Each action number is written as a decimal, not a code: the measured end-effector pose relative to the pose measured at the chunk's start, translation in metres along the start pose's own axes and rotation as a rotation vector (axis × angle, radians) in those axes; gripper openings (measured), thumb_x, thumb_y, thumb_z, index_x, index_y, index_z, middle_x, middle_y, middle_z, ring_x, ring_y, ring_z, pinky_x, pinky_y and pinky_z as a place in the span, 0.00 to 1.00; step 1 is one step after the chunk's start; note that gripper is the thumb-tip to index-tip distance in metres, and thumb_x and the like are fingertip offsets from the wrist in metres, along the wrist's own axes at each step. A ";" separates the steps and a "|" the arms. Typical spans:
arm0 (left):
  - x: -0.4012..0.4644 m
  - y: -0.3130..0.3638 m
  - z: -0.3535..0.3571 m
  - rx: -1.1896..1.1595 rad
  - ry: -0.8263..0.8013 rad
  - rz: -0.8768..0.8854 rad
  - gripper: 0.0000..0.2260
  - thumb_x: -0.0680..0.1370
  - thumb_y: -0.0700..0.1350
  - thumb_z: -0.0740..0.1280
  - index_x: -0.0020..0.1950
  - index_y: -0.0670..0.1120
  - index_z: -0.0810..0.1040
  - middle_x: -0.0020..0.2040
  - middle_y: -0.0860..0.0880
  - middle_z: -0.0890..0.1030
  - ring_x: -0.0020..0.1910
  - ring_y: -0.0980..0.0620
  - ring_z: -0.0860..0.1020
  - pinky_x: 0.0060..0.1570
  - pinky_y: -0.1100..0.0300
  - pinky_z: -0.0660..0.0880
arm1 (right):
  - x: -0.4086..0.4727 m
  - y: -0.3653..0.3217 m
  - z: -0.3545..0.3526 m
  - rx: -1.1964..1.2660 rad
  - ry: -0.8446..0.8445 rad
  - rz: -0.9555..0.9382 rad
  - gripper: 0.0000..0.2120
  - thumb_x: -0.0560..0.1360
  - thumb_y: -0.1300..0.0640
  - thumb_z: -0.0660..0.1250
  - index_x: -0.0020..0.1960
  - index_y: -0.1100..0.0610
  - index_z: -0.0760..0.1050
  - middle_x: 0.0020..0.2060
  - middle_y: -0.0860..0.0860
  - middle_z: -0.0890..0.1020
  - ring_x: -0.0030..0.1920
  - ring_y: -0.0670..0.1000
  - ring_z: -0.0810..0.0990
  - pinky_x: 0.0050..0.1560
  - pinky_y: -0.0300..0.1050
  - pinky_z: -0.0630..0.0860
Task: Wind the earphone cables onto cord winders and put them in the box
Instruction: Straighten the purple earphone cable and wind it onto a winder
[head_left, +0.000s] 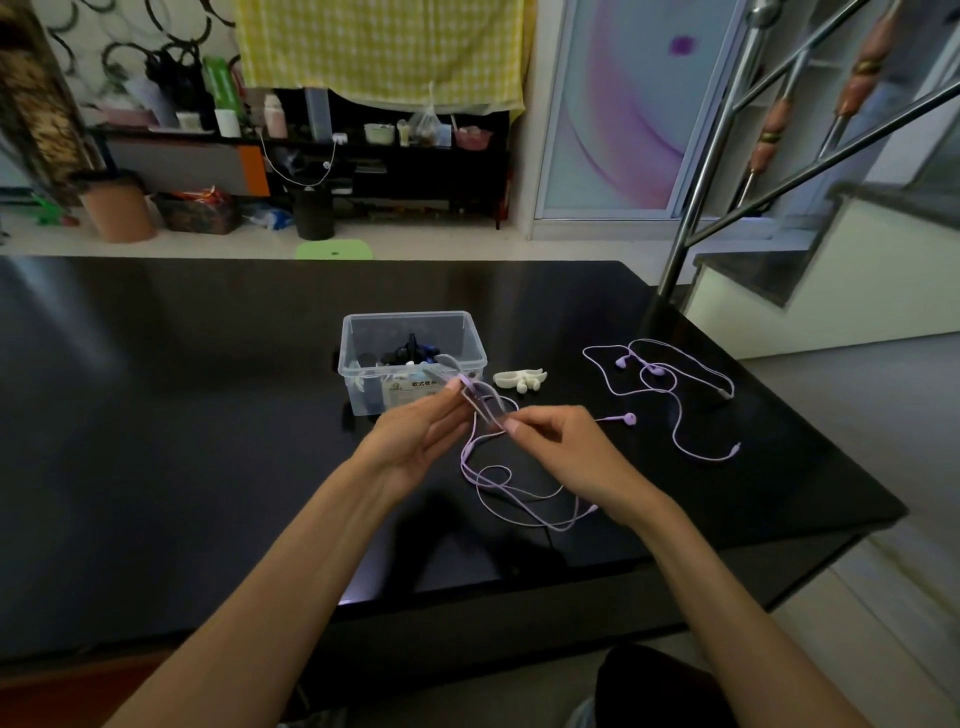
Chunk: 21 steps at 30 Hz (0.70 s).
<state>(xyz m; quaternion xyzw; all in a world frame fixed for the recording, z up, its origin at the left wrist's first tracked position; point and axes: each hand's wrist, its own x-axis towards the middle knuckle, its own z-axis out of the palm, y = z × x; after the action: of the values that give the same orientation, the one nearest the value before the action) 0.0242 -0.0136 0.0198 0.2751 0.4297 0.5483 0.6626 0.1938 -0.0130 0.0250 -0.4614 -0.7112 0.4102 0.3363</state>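
— glossy black table (208, 415) filled most of the view, with shelves and a yellow checked cloth (384, 47) on the wall behind it. where was the cable being worked on?

— just in front of the clear plastic box (413, 358), held up between both hands. the left hand (415, 441) had its fingers nearly straight and close together, fingertips against the far end of a small blurred piece, perhaps a winder; i could not tell for sure. the right hand (556, 447) had its fingers curled, thumb and forefinger pinching the near end where the purple earphone cable (498, 493) crossed it.

— and the rest of that cable?

— it hung from the hands and lay in loose loops on the table, nearer the person than the box, with one earbud (629, 418) lying right of the right hand.

— anything else around the box?

— a white cord winder (519, 379) lay just right of it, touching nothing. further right, well apart, a second purple earphone (670, 384) sprawled unwound. inside the box were dark wound bundles and a label.
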 end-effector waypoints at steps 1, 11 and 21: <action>0.001 -0.001 0.001 -0.039 0.046 0.016 0.06 0.77 0.44 0.66 0.51 0.44 0.80 0.41 0.52 0.85 0.38 0.61 0.83 0.38 0.70 0.79 | 0.000 -0.001 0.000 -0.010 -0.011 0.006 0.10 0.78 0.60 0.64 0.57 0.60 0.80 0.48 0.50 0.84 0.48 0.41 0.80 0.52 0.30 0.73; -0.003 0.001 -0.004 0.818 -0.032 0.220 0.06 0.75 0.46 0.70 0.51 0.51 0.82 0.44 0.55 0.82 0.43 0.60 0.78 0.37 0.67 0.72 | -0.004 -0.012 -0.023 -0.258 0.046 -0.102 0.07 0.73 0.54 0.70 0.49 0.54 0.83 0.41 0.47 0.85 0.45 0.43 0.82 0.50 0.38 0.78; -0.021 0.023 -0.003 1.018 -0.544 -0.218 0.15 0.72 0.51 0.68 0.58 0.52 0.81 0.51 0.55 0.84 0.45 0.62 0.76 0.36 0.67 0.65 | -0.016 -0.015 -0.044 -0.208 -0.089 -0.082 0.07 0.72 0.57 0.70 0.50 0.54 0.83 0.36 0.40 0.81 0.39 0.32 0.79 0.41 0.24 0.71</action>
<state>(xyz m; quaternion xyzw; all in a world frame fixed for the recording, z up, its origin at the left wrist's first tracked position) 0.0092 -0.0280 0.0432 0.6436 0.4792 0.1113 0.5863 0.2314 -0.0193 0.0562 -0.4458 -0.7824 0.3400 0.2712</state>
